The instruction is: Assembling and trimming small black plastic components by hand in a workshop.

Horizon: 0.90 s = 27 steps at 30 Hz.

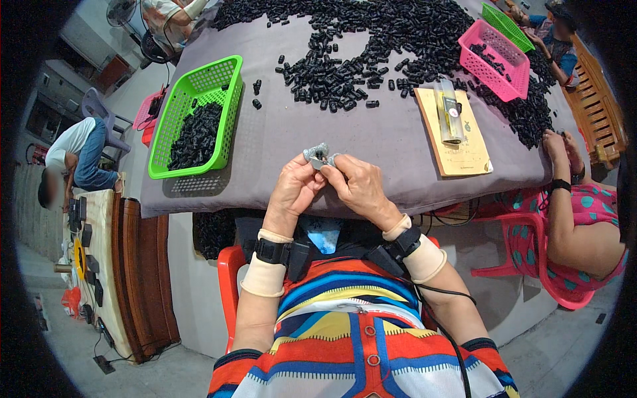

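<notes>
My left hand [296,184] and my right hand [360,185] meet over the near edge of the cloth-covered table [265,159]. Their fingertips are closed together on a small black piece [321,157], mostly hidden by the fingers. Silvery grey covers [316,150] wrap some of the fingertips. To the left of my hands stands a green plastic basket [233,126] holding many small black cylindrical parts [196,136]. Two loose black parts [257,104] lie beside it.
A large heap of black parts [411,40] spreads over the far table. Right of centre, a yellowish booklet [458,159] lies under a clear tube-like case [450,113]. A pink basket [494,69] stands beyond it. A co-worker's hands [561,149] work at the right edge.
</notes>
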Motion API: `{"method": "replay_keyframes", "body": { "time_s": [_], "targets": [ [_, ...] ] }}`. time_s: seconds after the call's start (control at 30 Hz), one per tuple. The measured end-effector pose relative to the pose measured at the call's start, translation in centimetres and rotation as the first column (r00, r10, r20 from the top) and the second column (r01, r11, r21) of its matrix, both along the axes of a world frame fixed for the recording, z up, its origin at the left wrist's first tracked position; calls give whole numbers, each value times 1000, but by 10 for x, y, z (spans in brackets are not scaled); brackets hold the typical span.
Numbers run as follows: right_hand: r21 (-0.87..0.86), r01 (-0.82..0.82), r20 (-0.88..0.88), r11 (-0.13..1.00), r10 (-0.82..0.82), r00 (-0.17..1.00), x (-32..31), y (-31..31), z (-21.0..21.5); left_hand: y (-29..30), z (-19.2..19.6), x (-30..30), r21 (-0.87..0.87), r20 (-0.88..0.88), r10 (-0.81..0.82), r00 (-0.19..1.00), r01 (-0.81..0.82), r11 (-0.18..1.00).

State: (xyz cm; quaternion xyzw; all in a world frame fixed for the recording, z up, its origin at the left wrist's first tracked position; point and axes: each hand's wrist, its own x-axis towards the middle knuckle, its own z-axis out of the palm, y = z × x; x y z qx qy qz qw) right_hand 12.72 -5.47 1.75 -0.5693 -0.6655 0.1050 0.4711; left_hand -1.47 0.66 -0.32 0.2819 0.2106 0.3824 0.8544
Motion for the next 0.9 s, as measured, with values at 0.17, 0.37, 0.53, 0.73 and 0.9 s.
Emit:
{"method": "replay_keyframes", "body": {
  "time_s": [0.17, 0.37, 0.53, 0.73, 0.9],
  "targets": [
    [-2, 4, 15, 1000, -4, 1000, -1, 0, 0, 1, -3, -1, 14, 11, -10, 1000, 9, 1000],
    [5, 32, 23, 999, -32, 999, -3, 1, -3, 1, -1, 0, 5, -9, 3, 1000, -3, 1000],
    [23, 34, 11, 999, -34, 999, -3, 2, -5, 1, -2, -2, -17, 72, -31, 997, 33, 999],
    [56, -8, 24, 998, 6, 1000, 1, 1, -4, 3, -4, -3, -43, 69, -30, 997, 33, 999],
    [41, -12, 25, 999, 11, 1000, 2, 1, -4, 2, -4, -3, -34, 64, -32, 997, 34, 999]
  ]
}}
